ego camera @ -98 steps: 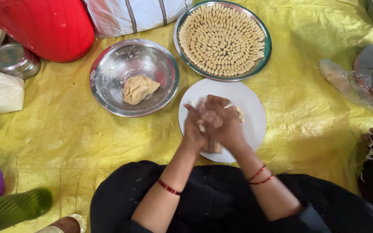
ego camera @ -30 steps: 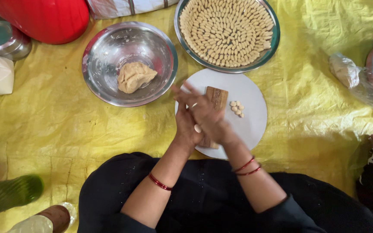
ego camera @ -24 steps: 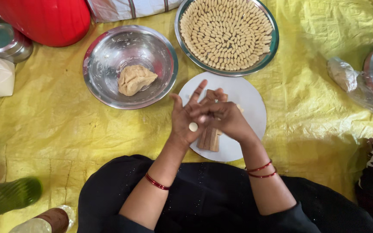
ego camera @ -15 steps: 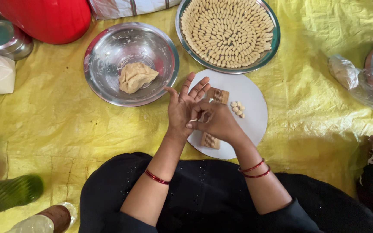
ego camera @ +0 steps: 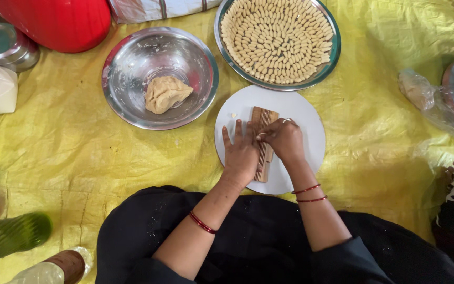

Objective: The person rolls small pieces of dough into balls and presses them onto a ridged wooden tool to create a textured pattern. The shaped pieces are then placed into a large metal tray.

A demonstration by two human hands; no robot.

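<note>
The left hand (ego camera: 241, 155) lies flat, fingers spread, steadying the small ridged wooden board (ego camera: 263, 141) on the round white plate (ego camera: 306, 131). The right hand (ego camera: 285, 139), fingers curled together, presses on the board's ridges just beside it; whether it pinches dough, I cannot tell.

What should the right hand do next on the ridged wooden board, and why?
Probably the right hand should roll its fingertips down the ridged wooden board. They already press on the board, the left hand lies flat and steadies it on the white plate, and the steel tray behind is nearly full of shaped pieces.
</note>
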